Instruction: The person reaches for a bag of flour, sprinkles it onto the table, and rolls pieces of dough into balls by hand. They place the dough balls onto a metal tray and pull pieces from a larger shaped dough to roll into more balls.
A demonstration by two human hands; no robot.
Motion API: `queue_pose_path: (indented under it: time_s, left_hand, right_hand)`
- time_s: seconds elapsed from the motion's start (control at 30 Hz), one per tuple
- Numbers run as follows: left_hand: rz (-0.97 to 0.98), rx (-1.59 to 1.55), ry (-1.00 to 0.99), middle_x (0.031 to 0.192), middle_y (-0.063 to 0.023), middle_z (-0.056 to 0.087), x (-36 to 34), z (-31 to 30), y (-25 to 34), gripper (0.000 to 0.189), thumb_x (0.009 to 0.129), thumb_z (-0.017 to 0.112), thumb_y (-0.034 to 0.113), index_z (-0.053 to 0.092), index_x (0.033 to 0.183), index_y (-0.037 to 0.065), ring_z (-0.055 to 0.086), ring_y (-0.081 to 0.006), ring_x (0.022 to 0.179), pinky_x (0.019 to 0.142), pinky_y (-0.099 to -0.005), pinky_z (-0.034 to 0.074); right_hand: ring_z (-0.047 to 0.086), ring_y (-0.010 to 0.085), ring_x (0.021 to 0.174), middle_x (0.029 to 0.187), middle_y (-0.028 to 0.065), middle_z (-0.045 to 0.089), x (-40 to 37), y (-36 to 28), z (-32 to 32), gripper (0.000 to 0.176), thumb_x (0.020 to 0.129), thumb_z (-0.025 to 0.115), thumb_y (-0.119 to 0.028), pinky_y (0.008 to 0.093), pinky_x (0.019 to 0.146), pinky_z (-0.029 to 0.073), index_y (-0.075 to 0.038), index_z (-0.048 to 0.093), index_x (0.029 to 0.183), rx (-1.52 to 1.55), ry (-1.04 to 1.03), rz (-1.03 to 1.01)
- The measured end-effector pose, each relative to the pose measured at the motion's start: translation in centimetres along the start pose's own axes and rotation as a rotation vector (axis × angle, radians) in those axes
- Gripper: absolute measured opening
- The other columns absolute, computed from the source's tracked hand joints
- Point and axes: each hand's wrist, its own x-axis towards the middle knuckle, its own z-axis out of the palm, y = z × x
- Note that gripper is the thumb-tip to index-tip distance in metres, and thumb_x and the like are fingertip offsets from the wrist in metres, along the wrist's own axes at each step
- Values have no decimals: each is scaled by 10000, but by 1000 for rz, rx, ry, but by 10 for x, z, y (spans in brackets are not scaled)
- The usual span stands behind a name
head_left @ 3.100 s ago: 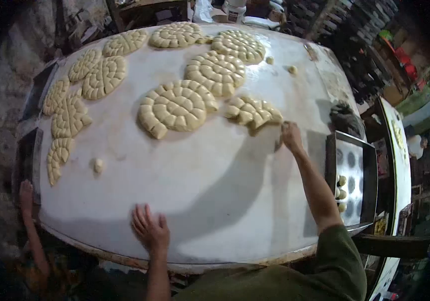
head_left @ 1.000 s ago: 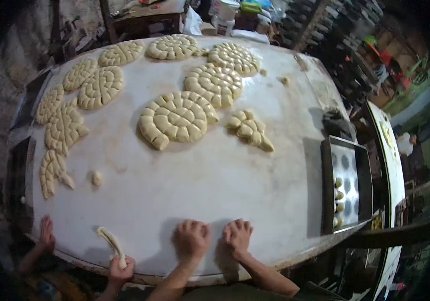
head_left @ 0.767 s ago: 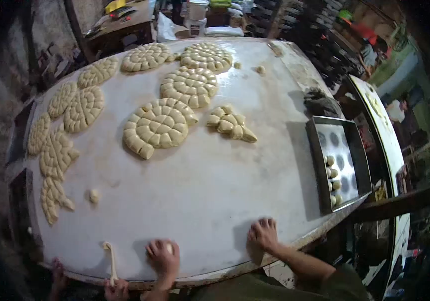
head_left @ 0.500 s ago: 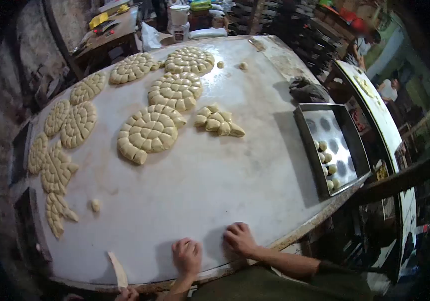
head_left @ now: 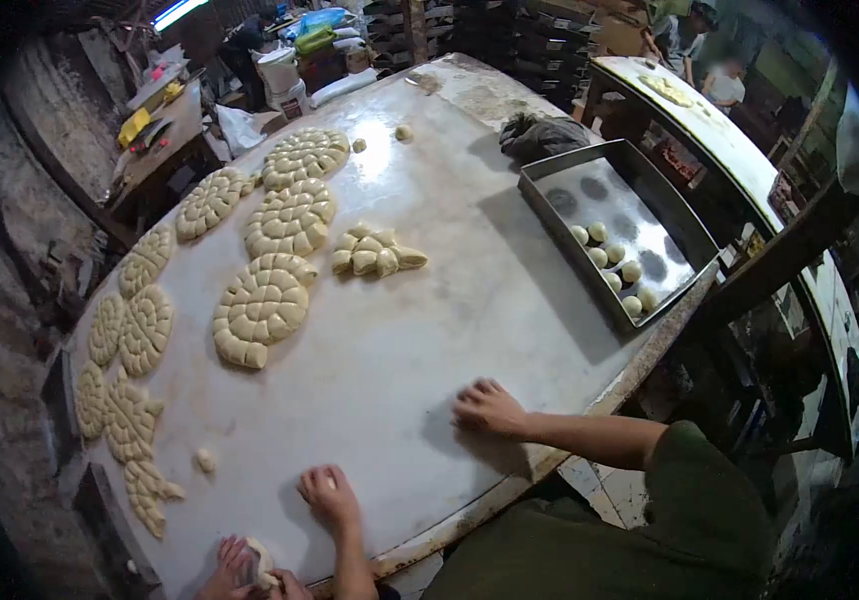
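Observation:
My left hand (head_left: 329, 492) is curled on the pale tabletop near the front edge, a small pale bit of dough showing between its fingers. Farther right, my right hand (head_left: 489, 407) rests cupped on the same surface; whatever lies under its palm is hidden. Between my left hand and the table's left side sits a small dough ball (head_left: 205, 461). At the bottom edge, another person's hands (head_left: 229, 568) hold a pale strip of dough (head_left: 265, 562). A metal tray (head_left: 671, 196) at the right contains several round dough balls (head_left: 631, 271).
Several scored dough spirals (head_left: 261, 310) lie along the table's left and middle, with a loose cluster of cut dough (head_left: 377, 252) beside them. A dark cloth (head_left: 543, 137) lies behind the tray. A wooden post (head_left: 789, 250) stands at the right. Two people are at a farther table (head_left: 739, 165).
The view has turned and shifted. My right hand is farther from the table's front edge and from my left hand. Two of the other person's hands now show around the dough strip.

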Motion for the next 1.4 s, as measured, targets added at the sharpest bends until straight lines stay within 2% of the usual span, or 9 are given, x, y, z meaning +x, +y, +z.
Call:
queue_pose_path:
  time_s: [0.3,0.4,0.47,0.6,0.67,0.8,1.0,1.3,1.4]
  left_hand:
    - [-16,120,-75,982,-134,519,-15,8,25,204,755,670,158,575,863,13,474,-337,950,863,-456,392]
    - [-103,170,-230,957,-141,523,-12,8,7,312,704,699,149,569,949,5,501,-309,931,857,-434,409]
    - [-341,13,-411,962,-128,535,9,-1,10,306,733,684,144,560,977,6,519,-281,915,833,-412,428]
    - [-804,-853,-511,1001,-97,564,32,0,112,219,845,598,116,542,1021,-3,558,-202,883,782,-359,470]
    - [-621,-1183,-622,1054,-100,556,53,17,177,193,902,523,86,535,1064,-17,549,-192,940,834,-350,463]
    - [-165,-1015,-822,1071,-82,540,119,72,349,397,811,606,-6,474,1184,-23,532,-169,990,890,-302,440]
    - [584,-397,-725,1021,-143,495,170,179,529,363,725,657,78,532,1065,53,533,-278,987,866,-377,454]
    - [678,52,-854,1198,-279,469,165,275,551,367,765,554,47,485,1120,-15,492,-424,1081,945,-451,409]
    - [695,-406,-394,1200,-221,528,175,223,520,411,784,585,63,487,1177,-8,519,-337,1114,975,-417,399]
  right_hand:
    - [483,250,1042,1017,116,544,-41,2,-4,238,823,562,-291,405,879,390,-65,581,896,150,170,-305]
    - [526,294,1030,1041,143,570,-65,43,-54,268,835,572,-246,420,826,462,-64,571,1031,151,-270,-289]
    - [592,304,918,954,165,612,-55,78,-92,321,815,609,-243,435,762,487,-57,549,1069,454,-918,-188]
    - [621,191,854,959,112,653,-40,192,-220,461,807,667,-275,321,737,495,-51,531,1186,1107,-747,101]
    - [620,200,858,943,108,636,-33,266,-249,360,834,648,-248,311,787,492,-27,579,1110,1011,-270,145]
    - [595,243,821,888,132,588,0,397,-242,383,772,683,-222,353,726,488,-28,574,1082,620,47,284]
    - [557,396,948,1007,193,546,10,440,-170,450,714,709,-318,484,777,460,-44,530,1023,182,-154,395]
    - [597,288,811,1080,194,526,-43,353,-291,456,779,707,-211,377,688,486,-27,510,1147,405,385,672]
    - [567,181,712,927,126,575,-68,298,-301,314,818,660,-131,303,644,470,-5,541,1081,523,510,707]
